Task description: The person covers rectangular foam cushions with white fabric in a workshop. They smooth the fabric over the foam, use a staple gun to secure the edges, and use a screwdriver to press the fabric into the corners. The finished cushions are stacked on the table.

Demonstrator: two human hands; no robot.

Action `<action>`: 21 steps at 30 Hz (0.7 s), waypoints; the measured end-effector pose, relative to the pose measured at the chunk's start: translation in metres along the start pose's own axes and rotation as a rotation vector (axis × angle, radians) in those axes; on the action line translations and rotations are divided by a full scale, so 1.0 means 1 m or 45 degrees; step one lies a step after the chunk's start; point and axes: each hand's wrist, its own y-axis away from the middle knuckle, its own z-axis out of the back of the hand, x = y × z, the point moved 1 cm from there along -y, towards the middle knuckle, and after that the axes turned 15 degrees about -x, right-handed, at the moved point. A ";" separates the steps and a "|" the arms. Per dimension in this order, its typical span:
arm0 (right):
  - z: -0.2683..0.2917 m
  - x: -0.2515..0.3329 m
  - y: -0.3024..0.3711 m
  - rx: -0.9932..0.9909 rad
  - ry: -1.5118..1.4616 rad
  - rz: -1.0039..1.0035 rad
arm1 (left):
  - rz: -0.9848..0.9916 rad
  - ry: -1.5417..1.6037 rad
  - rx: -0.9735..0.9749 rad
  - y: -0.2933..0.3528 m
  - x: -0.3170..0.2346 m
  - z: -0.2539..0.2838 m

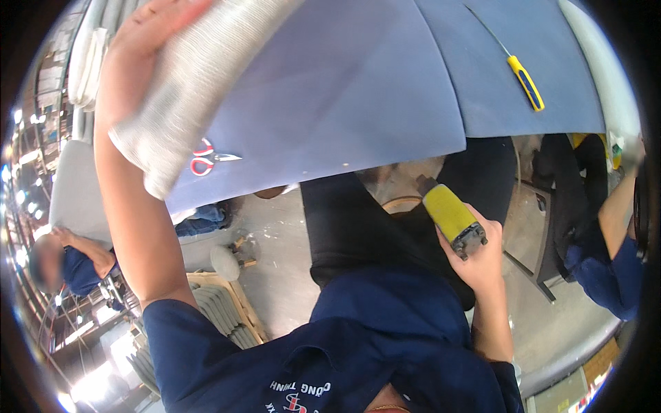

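At the upper left, my left hand [148, 38] is closed on the edge of a light grey fabric-covered panel [200, 89]. The panel is tilted up over the blue-grey worktop [344, 89], and part of its length runs out of the picture. Some of that hand's fingers are blurred or cut off. Below the worktop's near edge, my right hand [482, 258] grips a yellow-green staple gun [449, 210] with a dark end cap, held in front of my lap. Scissors [204, 160] with red and white handles lie beside the panel, partly covered by it.
A long screwdriver [527, 84] with a yellow and blue handle rests on the worktop's right part. At the right edge a co-worker's arm [616, 206] reaches in. Another person [86, 265] is at the far left. Grey padded pieces [224, 313] stand in a wooden crate behind my left arm.
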 end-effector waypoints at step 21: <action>-0.014 0.020 -0.032 0.062 -0.018 0.020 | -1.132 -0.691 0.409 0.091 0.168 -0.121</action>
